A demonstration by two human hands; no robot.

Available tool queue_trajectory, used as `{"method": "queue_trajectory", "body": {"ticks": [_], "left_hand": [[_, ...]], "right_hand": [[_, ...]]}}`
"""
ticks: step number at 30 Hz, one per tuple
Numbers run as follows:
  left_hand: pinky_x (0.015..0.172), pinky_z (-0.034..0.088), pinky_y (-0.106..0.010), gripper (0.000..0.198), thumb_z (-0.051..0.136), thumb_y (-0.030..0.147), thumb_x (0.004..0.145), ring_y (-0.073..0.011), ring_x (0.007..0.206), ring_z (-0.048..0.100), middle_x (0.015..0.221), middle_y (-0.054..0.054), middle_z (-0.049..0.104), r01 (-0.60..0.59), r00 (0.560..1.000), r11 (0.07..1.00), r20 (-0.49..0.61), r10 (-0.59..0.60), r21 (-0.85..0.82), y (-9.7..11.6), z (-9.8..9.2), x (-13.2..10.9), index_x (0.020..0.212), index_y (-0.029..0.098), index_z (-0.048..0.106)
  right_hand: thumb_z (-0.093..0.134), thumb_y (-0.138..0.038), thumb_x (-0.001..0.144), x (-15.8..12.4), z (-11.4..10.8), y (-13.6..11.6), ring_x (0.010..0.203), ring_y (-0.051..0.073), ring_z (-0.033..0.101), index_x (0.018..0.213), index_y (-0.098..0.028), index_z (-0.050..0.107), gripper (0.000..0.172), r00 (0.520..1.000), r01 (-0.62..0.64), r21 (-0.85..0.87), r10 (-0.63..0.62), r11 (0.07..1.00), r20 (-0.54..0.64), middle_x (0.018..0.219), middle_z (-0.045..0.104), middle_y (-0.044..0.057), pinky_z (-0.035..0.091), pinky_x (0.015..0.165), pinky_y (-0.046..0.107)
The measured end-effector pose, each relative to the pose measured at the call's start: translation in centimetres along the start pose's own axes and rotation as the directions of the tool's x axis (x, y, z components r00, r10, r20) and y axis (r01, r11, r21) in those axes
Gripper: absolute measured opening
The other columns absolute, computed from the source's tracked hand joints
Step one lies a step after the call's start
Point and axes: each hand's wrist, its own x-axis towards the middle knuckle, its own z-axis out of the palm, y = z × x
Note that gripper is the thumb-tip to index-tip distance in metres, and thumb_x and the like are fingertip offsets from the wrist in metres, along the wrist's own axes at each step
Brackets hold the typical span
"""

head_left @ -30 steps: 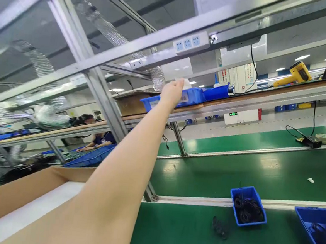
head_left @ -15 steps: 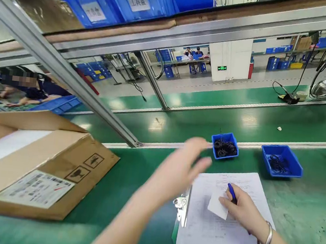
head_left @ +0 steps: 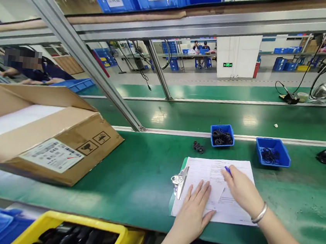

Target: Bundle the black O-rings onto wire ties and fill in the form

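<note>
Clipboard [head_left: 204,173] flat on the green worktop [head_left: 141,189], left hand [head_left: 192,214] pressing the sheets with fingers spread wide, right hand [head_left: 241,190] pinching a blue pen [head_left: 228,170] narrow above the page, blue bin [head_left: 221,145] of black rings [head_left: 221,136] just beyond

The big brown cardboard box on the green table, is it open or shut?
The brown cardboard box is open: its flaps spread apart, showing white inside.

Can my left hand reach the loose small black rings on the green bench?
Probably yes: the left hand lies on flat white papers, nothing raised between it and the loose black rings.
</note>
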Motion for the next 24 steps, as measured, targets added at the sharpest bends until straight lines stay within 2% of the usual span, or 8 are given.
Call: {"method": "queue_trajectory", "body": {"ticks": [2, 4, 7, 9, 13, 15, 18, 24], "left_hand": [[0.117, 0.029, -0.058, 0.066, 0.043, 0.045, 0.098, -0.0326, 0.148, 0.025, 0.157, -0.016, 0.036, 0.046, 0.998, 0.999, -0.037, -0.045, 0.022, 0.9, 0.5, 0.3, 0.152, 0.012, 0.026], [0.117, 0.030, -0.056, 0.067, 0.044, 0.045, 0.097, -0.0331, 0.147, 0.027, 0.155, -0.018, 0.038, 0.088, 0.992, 0.996, -0.095, -0.086, 0.025, 1.7, 1.1, 0.6, 0.151, 0.009, 0.027], [0.115, 0.033, -0.055, 0.070, 0.047, 0.046, 0.096, -0.0340, 0.146, 0.029, 0.152, -0.021, 0.043, 0.116, 0.979, 0.993, -0.169, -0.110, 0.022, 2.6, 2.0, 0.9, 0.151, 0.008, 0.026], [0.115, 0.033, -0.055, 0.071, 0.047, 0.045, 0.096, -0.0338, 0.145, 0.031, 0.150, -0.021, 0.045, 0.119, 0.975, 0.993, -0.191, -0.112, 0.024, 2.9, 2.2, 1.1, 0.152, 0.008, 0.023], [0.116, 0.030, -0.054, 0.073, 0.048, 0.043, 0.095, -0.0328, 0.145, 0.031, 0.152, -0.022, 0.041, 0.132, 0.967, 0.990, -0.226, -0.119, 0.045, 2.4, 1.8, 0.8, 0.153, 0.007, 0.020], [0.117, 0.026, -0.057, 0.074, 0.048, 0.045, 0.095, -0.0347, 0.147, 0.028, 0.154, -0.023, 0.038, 0.187, 0.954, 0.979, -0.254, -0.161, 0.083, 1.5, 1.4, 0.3, 0.152, 0.007, 0.022], [0.115, 0.027, -0.060, 0.077, 0.047, 0.052, 0.094, -0.0370, 0.146, 0.027, 0.154, -0.024, 0.037, 0.274, 0.941, 0.951, -0.246, -0.234, 0.144, -0.6, 1.2, -0.9, 0.152, 0.007, 0.024], [0.110, 0.033, -0.061, 0.083, 0.042, 0.052, 0.096, -0.0386, 0.144, 0.032, 0.154, -0.029, 0.034, 0.313, 0.935, 0.936, -0.223, -0.274, 0.162, -2.7, 2.0, -3.4, 0.155, 0.005, 0.010]], "right_hand": [[0.023, -0.053, 0.103, 0.0, -1.6, 0.4, 0.055, 0.015, 0.050, 0.073, -0.021, 0.051, 0.051, 1.000, -0.024, 0.233, 0.025, 0.972, -0.001, 0.058, 0.048, -0.002, 0.037, 0.056, 0.027], [0.025, -0.060, 0.100, 0.0, -2.6, 0.9, 0.046, 0.012, 0.036, 0.071, -0.021, 0.049, 0.054, 0.991, -0.123, 0.427, 0.086, 0.896, 0.103, 0.053, 0.037, -0.006, 0.029, 0.047, 0.024], [0.038, -0.063, 0.095, -0.5, -2.8, 1.6, 0.045, 0.009, 0.031, 0.081, -0.018, 0.056, 0.050, 0.954, -0.247, 0.482, 0.124, 0.840, 0.272, 0.060, 0.041, -0.005, 0.024, 0.043, 0.023], [0.042, -0.057, 0.095, -1.1, -2.5, 2.0, 0.053, 0.012, 0.043, 0.090, -0.018, 0.062, 0.045, 0.949, -0.189, 0.399, 0.062, 0.897, 0.309, 0.069, 0.052, -0.001, 0.033, 0.048, 0.024], [0.039, -0.043, 0.099, -2.5, -2.2, 3.8, 0.085, 0.022, 0.063, 0.096, -0.019, 0.065, 0.035, 0.962, 0.004, 0.099, -0.031, 0.995, 0.273, 0.091, 0.068, 0.007, 0.046, 0.074, 0.031], [0.036, -0.036, 0.101, -3.2, -2.2, 5.4, 0.091, 0.025, 0.065, 0.101, -0.018, 0.063, 0.033, 0.985, -0.047, -0.128, 0.067, 0.991, 0.162, 0.101, 0.069, 0.011, 0.046, 0.077, 0.033], [0.032, -0.029, 0.102, -4.0, -2.1, 7.7, 0.085, 0.027, 0.068, 0.099, -0.016, 0.060, 0.031, 0.973, -0.211, -0.417, 0.232, 0.884, 0.000, 0.102, 0.068, 0.015, 0.044, 0.067, 0.033], [0.034, -0.026, 0.103, -3.1, -0.9, 8.3, 0.084, 0.025, 0.069, 0.092, -0.016, 0.059, 0.029, 0.977, -0.175, -0.489, 0.212, 0.855, 0.022, 0.097, 0.070, 0.013, 0.044, 0.065, 0.030]]}}
